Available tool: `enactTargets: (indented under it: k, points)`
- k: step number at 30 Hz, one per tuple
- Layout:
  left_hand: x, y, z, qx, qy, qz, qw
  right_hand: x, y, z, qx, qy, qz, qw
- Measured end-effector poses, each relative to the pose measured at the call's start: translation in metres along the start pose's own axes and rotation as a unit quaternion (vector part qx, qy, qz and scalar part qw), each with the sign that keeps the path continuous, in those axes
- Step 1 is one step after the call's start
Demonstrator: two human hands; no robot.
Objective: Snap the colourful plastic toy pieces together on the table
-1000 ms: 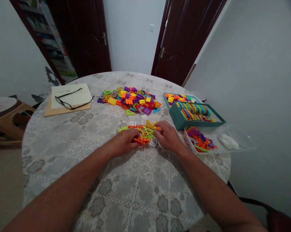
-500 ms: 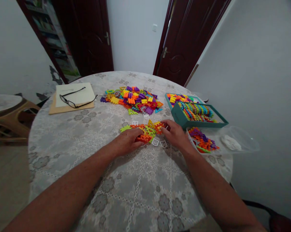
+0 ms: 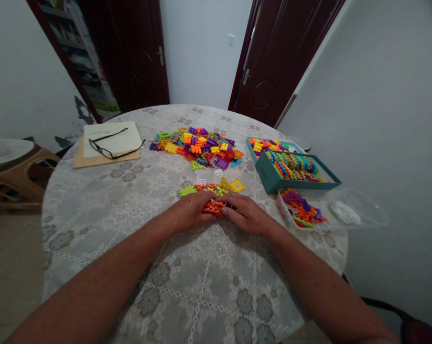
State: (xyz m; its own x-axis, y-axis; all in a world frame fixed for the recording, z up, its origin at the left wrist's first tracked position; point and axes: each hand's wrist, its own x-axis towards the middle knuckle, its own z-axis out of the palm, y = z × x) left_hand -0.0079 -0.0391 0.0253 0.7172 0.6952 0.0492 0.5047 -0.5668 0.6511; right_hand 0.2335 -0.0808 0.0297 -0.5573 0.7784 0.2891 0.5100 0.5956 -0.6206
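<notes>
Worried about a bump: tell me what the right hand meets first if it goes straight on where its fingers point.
The right hand points leftward at the orange piece, which its fingertips seem to touch; just beyond is the left hand.

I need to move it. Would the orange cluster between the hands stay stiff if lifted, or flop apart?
Probably stiff: the orange cluster looks like gridded plastic tiles slotted together. Likely light: small and full of holes. Lying flat on the textured tablecloth between left hand and right hand, it should hardly roll or slide.
</notes>
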Motion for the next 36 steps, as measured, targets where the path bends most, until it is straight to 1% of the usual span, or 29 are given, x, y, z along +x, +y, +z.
enactTargets:
  k: [2,5,11,17,20,23,27,30,33,34,36]
  points:
    - [-0.001,-0.001,-0.002,0.006,-0.006,0.008,1.0,0.0,0.0,0.001,0.025,-0.007,0.002,1.0]
    - [-0.001,-0.003,-0.003,0.006,-0.003,0.004,1.0,0.0,0.0,0.002,0.054,-0.007,0.022,0.998]
    - [0.0,-0.006,-0.003,0.004,-0.003,0.004,1.0,0.0,0.002,-0.002,0.069,0.018,0.074,0.995]
    - [0.0,-0.004,-0.002,0.027,-0.012,-0.009,1.0,-0.001,0.013,-0.001,0.02,0.001,0.048,0.999]
    - [0.0,-0.005,-0.002,0.024,-0.013,0.0,1.0,-0.001,0.013,0.001,0.021,0.007,0.047,0.999]
    - [0.0,-0.005,-0.003,0.016,-0.018,0.007,1.0,-0.001,0.011,0.004,0.054,0.03,0.06,0.996]
    - [0.0,-0.001,-0.006,0.009,-0.022,-0.013,1.0,-0.002,0.012,0.008,0.128,0.061,0.096,0.985]
    - [-0.001,0.003,-0.008,0.007,-0.018,-0.018,1.0,-0.001,0.012,0.009,0.153,0.07,0.11,0.98]
    - [-0.001,0.004,-0.008,0.008,-0.015,-0.018,1.0,0.0,0.014,0.007,0.124,0.067,0.11,0.984]
    - [-0.001,0.004,-0.008,0.009,-0.016,-0.018,1.0,0.0,0.017,0.005,0.097,0.08,0.106,0.986]
    - [-0.002,0.002,-0.007,0.014,-0.016,-0.021,1.0,0.0,0.027,0.002,0.014,0.125,0.089,0.988]
